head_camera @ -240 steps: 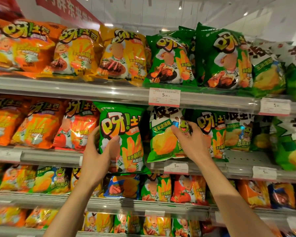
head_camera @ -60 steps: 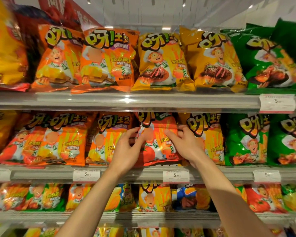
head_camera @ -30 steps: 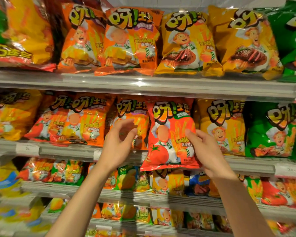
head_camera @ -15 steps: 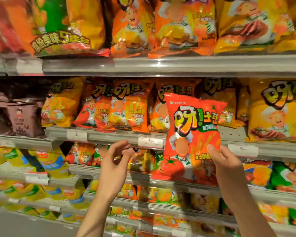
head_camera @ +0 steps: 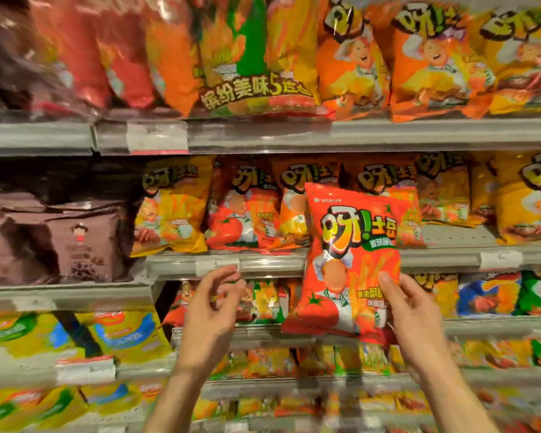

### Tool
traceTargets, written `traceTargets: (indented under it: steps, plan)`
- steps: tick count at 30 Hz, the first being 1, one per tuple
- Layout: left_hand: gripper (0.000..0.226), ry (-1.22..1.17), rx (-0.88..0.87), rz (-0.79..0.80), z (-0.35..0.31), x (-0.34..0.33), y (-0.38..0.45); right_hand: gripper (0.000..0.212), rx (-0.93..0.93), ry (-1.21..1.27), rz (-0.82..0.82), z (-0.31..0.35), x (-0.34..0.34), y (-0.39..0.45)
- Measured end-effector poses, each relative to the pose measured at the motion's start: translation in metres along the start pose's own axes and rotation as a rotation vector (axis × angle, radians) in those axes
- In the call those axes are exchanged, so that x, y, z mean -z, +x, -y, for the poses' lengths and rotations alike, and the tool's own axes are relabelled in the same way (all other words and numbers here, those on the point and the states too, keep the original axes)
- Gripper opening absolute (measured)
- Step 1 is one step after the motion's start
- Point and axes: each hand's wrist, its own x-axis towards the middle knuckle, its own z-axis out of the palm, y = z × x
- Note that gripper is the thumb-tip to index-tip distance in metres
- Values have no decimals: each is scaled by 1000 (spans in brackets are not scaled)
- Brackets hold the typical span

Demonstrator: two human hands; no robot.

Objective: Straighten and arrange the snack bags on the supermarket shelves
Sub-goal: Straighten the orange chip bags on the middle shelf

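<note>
My right hand [head_camera: 414, 310] grips a red tomato-flavour snack bag [head_camera: 347, 251] by its lower right corner and holds it upright in front of the shelves. The bag is off the shelf and covers part of the middle shelf edge [head_camera: 272, 265]. My left hand [head_camera: 211, 314] hovers empty to the left of the bag, fingers loosely curled, just below a price tag [head_camera: 216, 264]. Behind the held bag, a row of orange and red bags [head_camera: 256, 210] stands on the middle shelf, with a yellow bag [head_camera: 172, 207] at its left end.
Brown bags [head_camera: 66, 242] fill a shelf section at the left. The top shelf [head_camera: 294, 132] holds large red, orange and yellow bags. Lower shelves carry yellow-blue bags [head_camera: 116, 335] at the left and mixed bags [head_camera: 487, 295] at the right. The picture is blurred.
My right hand has pulled the red bag off the middle shelf and carried it down and left. My view has swung left, bringing the brown bags in. My left hand stays empty.
</note>
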Motion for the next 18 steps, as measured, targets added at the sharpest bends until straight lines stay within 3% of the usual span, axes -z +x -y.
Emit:
traceTargets:
  steps: [8, 13, 16, 18]
  plan:
    - [21, 31, 45, 93, -5, 36, 35, 19, 40, -24, 52, 13, -88, -13]
    - [63, 50, 33, 141, -16, 45, 61, 19, 46, -43, 203, 25, -139, -6]
    - [72, 75, 44, 154, -20, 57, 75, 19, 29, -8, 259, 32, -171, -2]
    - [85, 81, 52, 112, -21, 68, 83, 30, 37, -20, 288, 34, -190, 2]
